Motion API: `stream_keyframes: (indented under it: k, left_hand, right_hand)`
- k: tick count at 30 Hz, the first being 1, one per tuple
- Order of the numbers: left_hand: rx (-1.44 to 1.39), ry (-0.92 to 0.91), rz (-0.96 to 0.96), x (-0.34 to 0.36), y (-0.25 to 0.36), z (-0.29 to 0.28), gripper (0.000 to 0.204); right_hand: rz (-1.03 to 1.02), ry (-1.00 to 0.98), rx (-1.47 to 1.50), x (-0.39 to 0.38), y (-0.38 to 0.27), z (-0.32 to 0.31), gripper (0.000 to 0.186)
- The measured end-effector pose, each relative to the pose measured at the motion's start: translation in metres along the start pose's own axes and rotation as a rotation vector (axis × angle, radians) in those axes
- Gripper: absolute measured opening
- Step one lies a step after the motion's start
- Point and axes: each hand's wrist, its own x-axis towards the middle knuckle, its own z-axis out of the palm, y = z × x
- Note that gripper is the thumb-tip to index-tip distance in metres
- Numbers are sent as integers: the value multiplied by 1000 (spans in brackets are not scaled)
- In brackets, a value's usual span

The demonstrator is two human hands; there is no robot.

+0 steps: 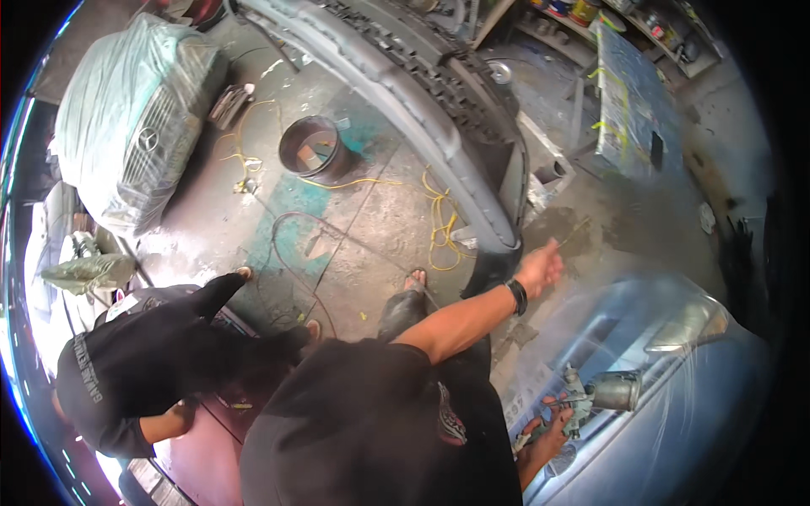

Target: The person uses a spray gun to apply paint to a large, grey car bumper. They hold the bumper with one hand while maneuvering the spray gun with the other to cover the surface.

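My right hand (550, 440) is wrapped round a paint spray gun (579, 403) with a metal cup (614, 391). The gun is held over a pale blue car panel (607, 460) at the lower right; a headlight (688, 325) shows towards its far end. My left hand (540, 270), with a black watch (516, 297) at the wrist, reaches out to the right past the end of a grey bumper (430, 139). Its fingers are stretched out, slightly blurred, and nothing shows in them. Grey haze blurs the area to the right of that hand.
At the left, a co-worker in a black shirt (152, 363) bends over a pinkish panel (207, 460). A plastic-covered car (139, 110) stands beyond. On the floor are a black bucket (291, 152), a yellow cord (440, 223) and a dark hose (274, 240). A taped panel (633, 101) stands upper right.
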Motion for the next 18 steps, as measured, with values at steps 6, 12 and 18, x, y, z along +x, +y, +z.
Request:
stream_keyframes:
  k: [6,12,18]
  left_hand:
    - [-312,137,4,82,28,22,104]
    - [-809,160,213,123,43,6,66]
    - [-914,221,353,142,46,13,42]
  right_hand:
    - [46,-117,-71,20,-13,-13,60]
    - [20,-224,-89,61,-22,-40,44]
    - [3,-175,-11,82,-31,-63,39]
